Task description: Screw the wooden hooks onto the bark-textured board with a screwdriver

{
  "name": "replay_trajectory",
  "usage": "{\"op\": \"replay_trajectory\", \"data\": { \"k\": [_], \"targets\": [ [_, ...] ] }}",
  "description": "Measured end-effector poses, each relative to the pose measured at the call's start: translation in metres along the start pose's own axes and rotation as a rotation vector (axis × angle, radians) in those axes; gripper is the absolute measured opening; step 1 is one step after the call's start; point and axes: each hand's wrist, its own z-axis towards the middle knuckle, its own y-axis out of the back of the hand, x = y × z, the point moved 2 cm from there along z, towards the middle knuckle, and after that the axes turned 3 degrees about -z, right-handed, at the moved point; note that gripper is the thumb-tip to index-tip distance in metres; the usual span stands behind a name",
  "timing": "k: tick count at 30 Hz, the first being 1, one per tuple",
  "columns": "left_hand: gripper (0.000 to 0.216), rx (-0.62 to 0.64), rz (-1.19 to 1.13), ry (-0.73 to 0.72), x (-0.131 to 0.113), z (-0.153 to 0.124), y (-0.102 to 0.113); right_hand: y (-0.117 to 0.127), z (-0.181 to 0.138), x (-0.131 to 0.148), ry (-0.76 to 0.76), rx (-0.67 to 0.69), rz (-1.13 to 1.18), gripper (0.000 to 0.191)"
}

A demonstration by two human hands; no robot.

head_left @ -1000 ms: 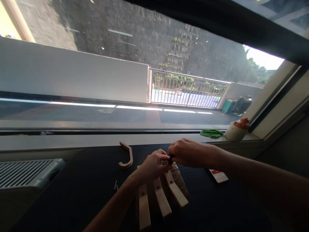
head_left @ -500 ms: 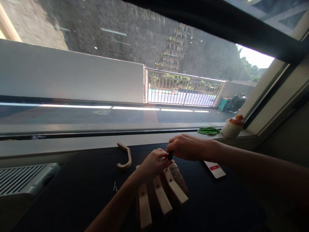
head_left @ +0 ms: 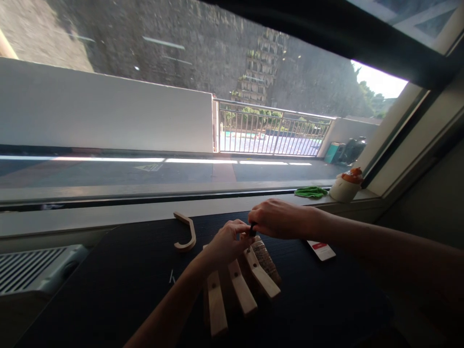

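Observation:
My right hand is closed round the top of a screwdriver with a dark handle, which stands nearly upright over the rightmost wooden hook. Thumb and forefinger of my left hand pinch in at the tool's lower end, and its palm covers the far part of the wooden pieces. Two more wooden hooks lie alongside, each with a dark hole or screw head. What joins them is mostly hidden. Beside them is a brown, wrapped-looking block. A loose J-shaped wooden hook lies further left.
Small screws or pins lie on the dark table left of my forearm. A white and red card or phone is under my right arm. On the sill are a green cloth and a pale pot. A radiator stands left.
The view has shifted slightly. My right hand has turned a little on the screwdriver, whose handle sits at a somewhat different angle. The wooden hooks stay in place.

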Motion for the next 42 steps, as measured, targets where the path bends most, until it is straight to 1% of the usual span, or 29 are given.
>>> {"op": "replay_trajectory", "data": {
  "k": [3,4,6,8,13,20,24,28,30,32,34,35,37,42],
  "targets": [
    [0.024,-0.01,-0.009,0.009,-0.002,0.0,0.001,0.002,-0.002,0.002,-0.008,-0.021,0.032,0.015],
    [0.024,-0.006,-0.015,0.014,-0.003,0.0,0.002,0.002,-0.003,0.002,0.009,-0.029,0.06,0.013],
    [0.025,0.017,-0.028,0.021,-0.006,0.0,0.003,0.003,-0.005,0.002,0.051,-0.034,0.101,0.015],
    [0.025,0.032,-0.037,0.019,-0.008,-0.001,0.003,0.001,-0.006,0.001,0.077,-0.026,0.098,0.016],
    [0.026,0.017,-0.028,0.018,-0.006,-0.001,0.002,-0.001,-0.004,-0.001,0.079,-0.032,0.072,0.015],
    [0.024,0.011,-0.041,0.027,-0.005,-0.001,0.001,0.003,-0.004,0.002,0.058,-0.035,0.061,0.017],
    [0.023,0.023,-0.041,0.022,-0.006,-0.001,0.0,0.0,-0.002,0.001,0.052,-0.042,0.067,0.017],
    [0.02,0.026,-0.04,0.028,-0.007,-0.001,0.0,-0.002,-0.002,0.002,0.014,-0.017,0.044,0.019],
    [0.02,0.024,-0.049,0.029,-0.008,-0.001,0.001,0.001,-0.004,0.003,0.005,0.0,0.069,0.019],
    [0.022,0.024,-0.063,0.03,-0.009,-0.003,0.002,0.004,-0.007,0.003,0.025,-0.005,0.133,0.013],
    [0.023,0.033,-0.075,0.033,-0.011,-0.004,0.003,0.007,-0.009,0.004,0.051,-0.016,0.178,0.018],
    [0.024,0.039,-0.081,0.036,-0.011,-0.004,0.003,0.008,-0.01,0.003,0.054,-0.018,0.178,0.019],
    [0.025,0.044,-0.088,0.039,-0.01,-0.004,0.002,0.007,-0.011,0.002,0.051,-0.011,0.152,0.016],
    [0.023,0.026,-0.084,0.019,-0.005,-0.002,-0.001,0.004,-0.007,0.001,0.057,-0.009,0.112,0.016]
  ]
}}
